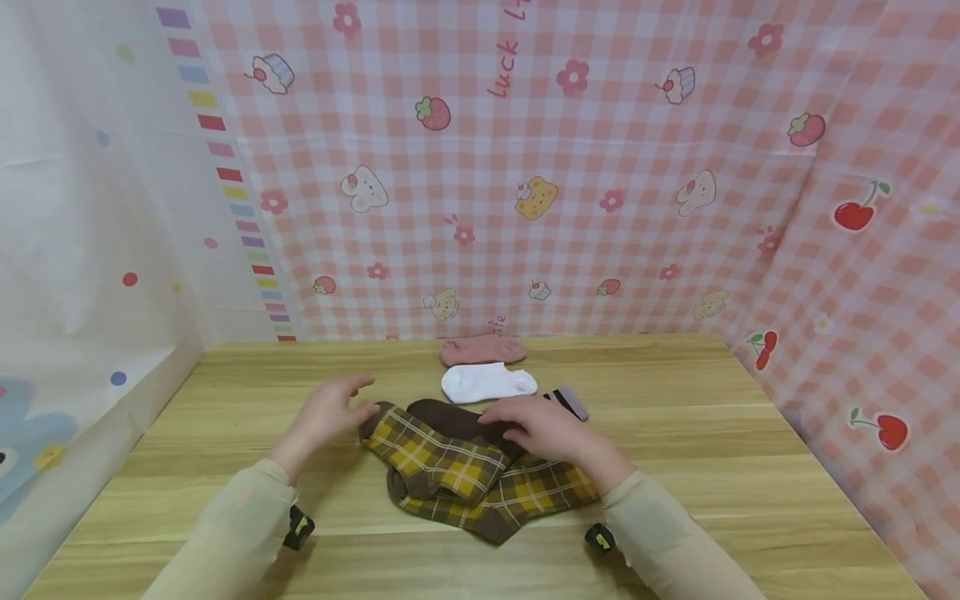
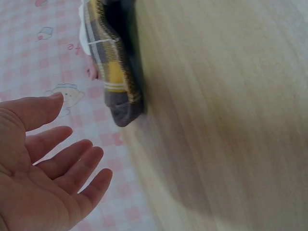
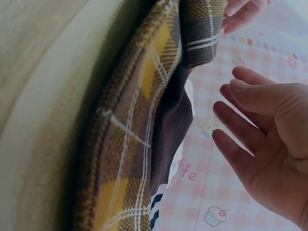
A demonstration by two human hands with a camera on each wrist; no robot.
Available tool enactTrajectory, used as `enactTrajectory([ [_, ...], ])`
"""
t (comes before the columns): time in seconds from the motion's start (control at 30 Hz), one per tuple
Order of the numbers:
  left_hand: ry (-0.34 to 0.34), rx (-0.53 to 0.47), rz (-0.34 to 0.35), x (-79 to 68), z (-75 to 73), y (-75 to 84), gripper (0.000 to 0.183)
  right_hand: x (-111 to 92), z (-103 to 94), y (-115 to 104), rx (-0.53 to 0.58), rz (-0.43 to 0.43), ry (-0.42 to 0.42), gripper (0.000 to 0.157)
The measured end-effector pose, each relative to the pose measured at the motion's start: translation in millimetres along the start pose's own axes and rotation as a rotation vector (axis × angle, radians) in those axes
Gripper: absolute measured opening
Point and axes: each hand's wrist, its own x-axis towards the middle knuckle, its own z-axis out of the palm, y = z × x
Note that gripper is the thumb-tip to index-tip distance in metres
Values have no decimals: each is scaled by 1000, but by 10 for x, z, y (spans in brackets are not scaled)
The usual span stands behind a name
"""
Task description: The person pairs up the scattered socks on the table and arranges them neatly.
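Note:
Two yellow-and-brown plaid socks lie overlapped on the table, the upper plaid sock (image 1: 431,457) partly covering the lower plaid sock (image 1: 540,493). Behind them is a dark brown sock (image 1: 444,417), partly covered. My left hand (image 1: 327,415) is beside the upper sock's dark toe (image 2: 126,111); its fingers are spread and loosely bent, holding nothing. Over the dark brown sock hovers my right hand (image 1: 542,425), its fingers relaxed and apart. In the right wrist view a gap shows between the right hand (image 3: 274,130) and the plaid cloth (image 3: 130,139).
A white ankle sock (image 1: 487,383) lies behind the plaid pair, and a pink sock (image 1: 483,350) lies behind that, near the back cloth (image 1: 480,275). The end of a lilac-and-black striped sock (image 1: 572,402) pokes out past my right hand. Everything lies on a wooden table (image 1: 675,383).

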Motion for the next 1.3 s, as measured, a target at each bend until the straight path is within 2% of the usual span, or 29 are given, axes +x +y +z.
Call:
enactTrajectory([
  [0.27,-57,3,-25,25,110,-17,45,46,48,-15,-53,8,-86,33],
  [0.53,-77,5,-33,52,182,-37,42,105,69,14,-92,-58,-141,30],
  [0.73,-80,2,-40,61,209,-49,39,157,86,64,-92,-141,-169,31],
  [0.93,-86,30,-40,78,234,-62,36,211,110,113,-100,-136,-236,35],
  [1.3,-118,69,-71,114,256,-48,38,275,119,120,-119,-171,-258,37],
])
